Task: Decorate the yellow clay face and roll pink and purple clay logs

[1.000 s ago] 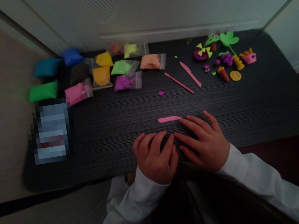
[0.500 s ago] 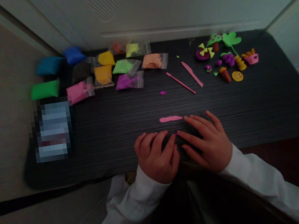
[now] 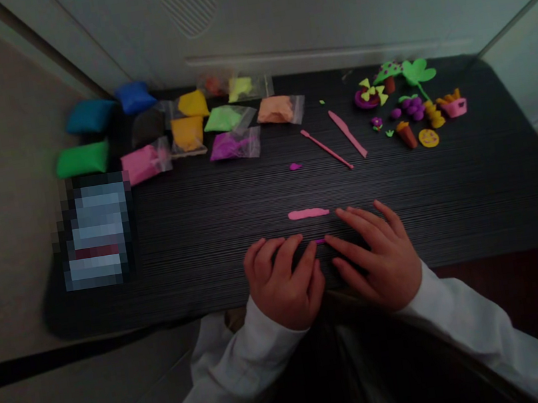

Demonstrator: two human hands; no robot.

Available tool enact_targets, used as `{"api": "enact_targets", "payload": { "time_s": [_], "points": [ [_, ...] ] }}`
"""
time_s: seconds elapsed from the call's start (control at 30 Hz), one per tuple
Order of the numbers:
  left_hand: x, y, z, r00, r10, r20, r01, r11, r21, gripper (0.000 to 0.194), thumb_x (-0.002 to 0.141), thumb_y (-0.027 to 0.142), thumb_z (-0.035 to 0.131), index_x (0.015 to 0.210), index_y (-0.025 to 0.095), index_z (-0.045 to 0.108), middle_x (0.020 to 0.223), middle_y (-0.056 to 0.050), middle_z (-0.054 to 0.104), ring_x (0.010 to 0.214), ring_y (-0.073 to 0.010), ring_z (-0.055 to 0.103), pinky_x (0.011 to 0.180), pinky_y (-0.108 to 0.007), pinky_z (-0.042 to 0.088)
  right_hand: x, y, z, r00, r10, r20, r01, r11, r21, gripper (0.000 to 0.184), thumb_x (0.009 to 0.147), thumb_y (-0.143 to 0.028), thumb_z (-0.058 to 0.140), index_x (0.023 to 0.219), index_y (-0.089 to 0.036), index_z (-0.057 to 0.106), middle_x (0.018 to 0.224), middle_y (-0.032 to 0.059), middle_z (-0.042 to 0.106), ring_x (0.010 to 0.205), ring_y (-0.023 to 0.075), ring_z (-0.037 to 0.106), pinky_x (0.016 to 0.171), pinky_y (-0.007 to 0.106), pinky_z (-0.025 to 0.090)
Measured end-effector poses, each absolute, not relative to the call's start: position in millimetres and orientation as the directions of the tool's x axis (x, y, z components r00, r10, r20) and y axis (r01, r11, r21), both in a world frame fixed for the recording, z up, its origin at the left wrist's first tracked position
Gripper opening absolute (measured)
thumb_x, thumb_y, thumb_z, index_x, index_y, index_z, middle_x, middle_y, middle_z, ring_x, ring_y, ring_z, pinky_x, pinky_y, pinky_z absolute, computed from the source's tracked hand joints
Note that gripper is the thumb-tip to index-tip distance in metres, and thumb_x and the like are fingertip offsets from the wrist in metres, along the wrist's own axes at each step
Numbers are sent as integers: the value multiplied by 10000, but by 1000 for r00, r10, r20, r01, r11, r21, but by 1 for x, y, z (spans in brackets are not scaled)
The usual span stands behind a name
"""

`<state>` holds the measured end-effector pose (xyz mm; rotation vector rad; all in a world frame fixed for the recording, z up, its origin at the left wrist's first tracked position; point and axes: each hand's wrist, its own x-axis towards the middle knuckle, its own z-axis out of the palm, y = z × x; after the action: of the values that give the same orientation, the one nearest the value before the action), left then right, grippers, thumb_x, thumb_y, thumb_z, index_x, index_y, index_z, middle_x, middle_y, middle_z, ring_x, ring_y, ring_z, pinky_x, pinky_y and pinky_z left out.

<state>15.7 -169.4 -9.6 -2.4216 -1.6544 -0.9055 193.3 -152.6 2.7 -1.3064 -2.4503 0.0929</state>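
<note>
A thin purple clay strand (image 3: 320, 241) lies on the dark table between my index fingertips. My left hand (image 3: 285, 283) rests over the tabletop with its index finger on the strand's left end, fingers apart and gripping nothing. At the right end, the index fingertip of my right hand (image 3: 381, 259) touches the strand, its other fingers spread. Just beyond them is a flat pink clay strip (image 3: 308, 213). Farther off lies a small purple clay piece (image 3: 295, 166). A pink modelling stick (image 3: 326, 149) and a pink plastic knife (image 3: 348, 134) lie behind it.
Several bags of coloured clay, such as a pink one (image 3: 144, 163) and a purple one (image 3: 233, 145), fill the back left. A pixelated rectangular object (image 3: 99, 230) is at the left. Small clay figures, including a yellow face (image 3: 429, 138), stand at the back right.
My right hand has shifted slightly to the right, showing more of the purple strand between the fingertips. My left hand stays nearly in place.
</note>
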Motion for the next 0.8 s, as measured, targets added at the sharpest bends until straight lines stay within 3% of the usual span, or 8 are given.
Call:
{"api": "enact_targets", "payload": {
  "time_s": [0.67,0.8],
  "points": [
    [16,-170,-12,240,834,497,874,-408,264,269,633,256,609,895,214,649,965,-48,619,933,-227,447,867,-435,363,193,-153,1,-469,837,282,810,535,-239,244,747,-306,525,974,-266,605,1247,43,464,1143,224,407,1005,495,199],
    [16,-170,-12,239,834,497,873,-409,266,264,638,255,605,895,211,647,966,-52,617,937,-226,441,869,-434,359,194,-153,3,-452,836,311,804,533,-263,249,741,-284,529,973,-240,606,1245,72,460,1134,220,419,998,482,228]
  ]
}}
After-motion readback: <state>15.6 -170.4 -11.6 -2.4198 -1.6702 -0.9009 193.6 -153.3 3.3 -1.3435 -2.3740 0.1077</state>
